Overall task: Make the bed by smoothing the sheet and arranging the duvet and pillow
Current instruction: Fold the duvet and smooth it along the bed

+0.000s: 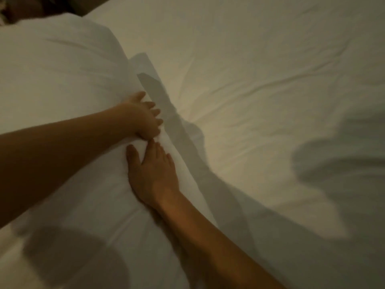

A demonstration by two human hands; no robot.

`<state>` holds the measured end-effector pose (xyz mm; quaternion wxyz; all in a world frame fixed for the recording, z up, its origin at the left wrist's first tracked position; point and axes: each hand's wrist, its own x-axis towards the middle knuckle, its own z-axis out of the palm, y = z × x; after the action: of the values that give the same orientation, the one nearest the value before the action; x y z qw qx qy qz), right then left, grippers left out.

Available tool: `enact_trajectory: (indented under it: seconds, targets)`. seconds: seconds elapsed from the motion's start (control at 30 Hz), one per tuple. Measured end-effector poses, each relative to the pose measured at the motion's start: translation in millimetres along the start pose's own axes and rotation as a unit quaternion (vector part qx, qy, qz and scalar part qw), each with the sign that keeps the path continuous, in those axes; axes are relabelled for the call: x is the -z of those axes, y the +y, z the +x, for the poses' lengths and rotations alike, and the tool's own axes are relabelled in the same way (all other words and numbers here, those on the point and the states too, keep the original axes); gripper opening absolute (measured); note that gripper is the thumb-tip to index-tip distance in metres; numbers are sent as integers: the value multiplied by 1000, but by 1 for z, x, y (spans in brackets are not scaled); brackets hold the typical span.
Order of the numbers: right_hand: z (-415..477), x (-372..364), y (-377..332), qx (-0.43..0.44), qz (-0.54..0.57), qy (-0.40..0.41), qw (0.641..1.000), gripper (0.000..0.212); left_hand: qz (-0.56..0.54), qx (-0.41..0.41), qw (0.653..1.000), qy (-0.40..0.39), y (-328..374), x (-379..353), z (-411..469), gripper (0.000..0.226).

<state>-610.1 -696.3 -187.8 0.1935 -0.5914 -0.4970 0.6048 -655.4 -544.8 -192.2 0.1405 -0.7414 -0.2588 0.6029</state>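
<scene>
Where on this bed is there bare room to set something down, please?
The wrinkled sheet right of the pillow lies bare throughout. It is crowded along the pillow's edge, where the left hand grips and the right hand presses.

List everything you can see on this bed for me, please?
pillow: one, white, puffy, fills the left half of the view, lying on the sheet.
sheet: one, white, creased, covers the right side and the top.
dark shape: one, dark brown, top left corner; too blurred to name.
left hand: one, bare, fingers curled round the pillow's right edge near the middle.
right hand: one, bare, rests flat on the pillow just below the left hand.
</scene>
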Motion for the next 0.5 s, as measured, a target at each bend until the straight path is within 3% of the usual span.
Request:
enact_trajectory:
  seconds: [0.17, 0.5]
  targets:
    - [28, 4, 8, -24, -14, 54, 998, 55, -26, -11, 999, -25, -6, -21, 9, 59]
    - [42, 2, 20, -49, -27, 57, 997, 55, -10, -40, 999, -12, -4, -21, 27, 59]
